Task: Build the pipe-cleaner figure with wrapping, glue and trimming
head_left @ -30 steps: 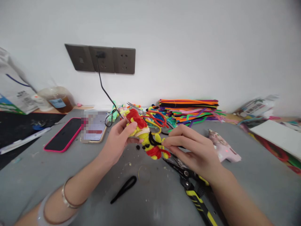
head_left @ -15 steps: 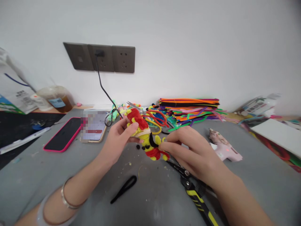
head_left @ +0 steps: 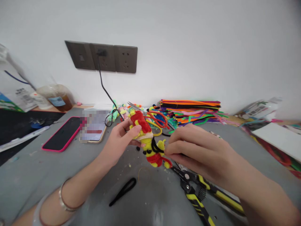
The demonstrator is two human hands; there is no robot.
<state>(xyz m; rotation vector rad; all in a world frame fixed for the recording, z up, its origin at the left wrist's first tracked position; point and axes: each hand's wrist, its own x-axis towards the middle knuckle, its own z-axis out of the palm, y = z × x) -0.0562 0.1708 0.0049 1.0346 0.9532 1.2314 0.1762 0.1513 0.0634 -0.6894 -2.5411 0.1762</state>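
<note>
My left hand is closed around a small red and yellow doll made of fuzzy pipe cleaners. Its thumb presses on the red part, and the doll's black-marked end tilts down to the right. From the doll's side a black pipe cleaner runs to my right hand, whose thumb and fingers pinch its end. Just below that hand lie black and yellow pliers, handles spread. A folded black pipe cleaner rests on the grey table nearer to me.
Bundled coloured pipe cleaners lie by the wall, with scissors and red and yellow scraps beside them. Two phones sit at left, near a jar. A black cord hangs from the wall sockets. White paper lies at right.
My right hand has moved slightly right, and more of the black pipe cleaner shows between it and the doll. The doll sits a little lower and further right. My right hand now covers most of the pink glue gun.
</note>
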